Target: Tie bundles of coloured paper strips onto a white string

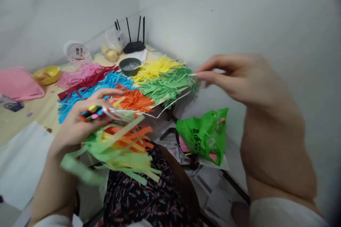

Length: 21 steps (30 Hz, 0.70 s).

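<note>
In my left hand [82, 117] is a bundle of paper tassels [119, 145], its fringe of green, orange and yellow strips hanging over my lap. The rolled ends of several colours [93, 112] poke out between my fingers and thumb. A white string [157, 116] runs slack from the bundle across to my right hand [221, 74], which pinches its end between thumb and fingertips, up near the wall. Beyond both hands, fringed paper lies on the table in orange [135, 100], green [166, 85], yellow [160, 66], blue [112, 79], dark red [85, 84] and pink [80, 74].
A grey bowl [130, 66], a black router [134, 46], a bag of round yellowish items [110, 53] and a yellow bowl [50, 73] stand at the back. A pink cushion-like item [20, 83] lies left. Below the table edge sits a green plastic bag [204, 136].
</note>
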Motion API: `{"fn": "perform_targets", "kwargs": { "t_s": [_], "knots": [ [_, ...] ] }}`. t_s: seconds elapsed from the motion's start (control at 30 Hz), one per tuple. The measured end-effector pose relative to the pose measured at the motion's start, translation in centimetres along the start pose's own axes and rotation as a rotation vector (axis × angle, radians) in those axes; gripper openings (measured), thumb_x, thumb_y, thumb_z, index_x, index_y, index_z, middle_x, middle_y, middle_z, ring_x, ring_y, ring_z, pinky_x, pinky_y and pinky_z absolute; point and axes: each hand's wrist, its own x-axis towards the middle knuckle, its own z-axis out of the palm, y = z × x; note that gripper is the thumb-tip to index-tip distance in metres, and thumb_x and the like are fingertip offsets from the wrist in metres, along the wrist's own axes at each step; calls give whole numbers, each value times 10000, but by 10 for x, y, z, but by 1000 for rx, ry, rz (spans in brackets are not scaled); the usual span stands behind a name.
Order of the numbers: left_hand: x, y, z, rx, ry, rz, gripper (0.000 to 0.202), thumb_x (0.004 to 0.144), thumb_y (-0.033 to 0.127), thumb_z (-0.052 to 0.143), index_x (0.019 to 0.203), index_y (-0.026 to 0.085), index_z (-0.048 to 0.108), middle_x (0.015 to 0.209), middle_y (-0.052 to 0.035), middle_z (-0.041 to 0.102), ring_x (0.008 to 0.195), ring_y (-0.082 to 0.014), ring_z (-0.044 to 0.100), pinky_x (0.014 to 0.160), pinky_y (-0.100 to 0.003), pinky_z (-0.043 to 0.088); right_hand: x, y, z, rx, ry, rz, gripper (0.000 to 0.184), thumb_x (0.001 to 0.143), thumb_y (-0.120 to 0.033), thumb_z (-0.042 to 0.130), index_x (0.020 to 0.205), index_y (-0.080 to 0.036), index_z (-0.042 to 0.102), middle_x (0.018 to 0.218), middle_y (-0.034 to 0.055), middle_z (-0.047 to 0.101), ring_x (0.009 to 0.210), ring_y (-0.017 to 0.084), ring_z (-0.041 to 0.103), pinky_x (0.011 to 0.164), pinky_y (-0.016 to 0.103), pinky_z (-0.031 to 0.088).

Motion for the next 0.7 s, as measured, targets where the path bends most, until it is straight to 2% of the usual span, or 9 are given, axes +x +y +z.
{"fn": "perform_targets", "kwargs": {
  "t_s": [0.1,0.23,0.33,0.43,0.5,0.53,0.6,0.63,0.7],
  "knots": [
    [15,9,19,-54,38,8,139,754,333,748,760,196,723,1065,-58,698,1107,-285,605,910,-383,518,39,-71,41,127,-215,-312,153,888,-270,639,831,-159,728,797,-9,700,744,128,624,716,254,459],
    [11,-2,18,-122,92,-84,201,714,356,769,749,165,717,764,-19,686,750,-205,651,696,-321,537,52,-110,81,182,-301,-508,142,906,-225,609,871,-155,727,906,-7,689,891,137,617,857,275,457],
    [-1,-14,5,-167,61,-95,188,721,353,763,691,178,701,663,-1,657,642,-172,626,633,-304,523,51,-101,91,280,-313,-546,145,913,-250,611,922,-162,726,985,6,679,962,135,609,911,273,452],
    [-13,-24,-10,-283,16,-51,207,745,395,753,679,204,708,658,-14,659,659,-179,634,659,-319,533,45,-71,105,450,-265,-386,272,919,-366,598,1110,-192,684,1158,44,654,1073,178,596,953,330,462],
    [-19,-30,-17,-343,-2,-79,224,742,413,761,694,200,714,671,-28,671,653,-185,634,655,-331,536,38,-49,125,580,-248,-276,453,885,-467,617,1257,-209,604,1310,82,586,1207,220,538,1022,384,429],
    [-21,-32,-19,-356,-13,-102,235,737,414,768,691,190,712,679,-37,679,652,-190,635,655,-339,537,32,-40,139,651,-298,-256,584,837,-514,659,1326,-215,548,1382,97,535,1276,240,488,1061,401,398],
    [-25,-35,-21,-353,-23,-148,270,729,418,770,663,167,698,681,-55,686,657,-201,635,648,-344,535,20,-29,171,756,-532,-286,850,711,-547,763,1422,-216,437,1468,113,450,1365,265,394,1121,403,327],
    [-27,-35,-21,-338,-22,-161,284,721,424,771,654,160,693,676,-57,685,654,-198,633,638,-336,531,13,-27,187,781,-676,-322,883,683,-529,787,1423,-205,430,1456,115,461,1361,267,396,1119,389,324],
    [-32,-35,-22,-250,29,-207,307,708,442,766,642,155,680,647,-42,668,629,-181,620,610,-306,519,0,-23,213,787,-915,-363,735,724,-471,758,1344,-167,506,1340,108,556,1253,254,494,1052,356,390]
  ]
}}
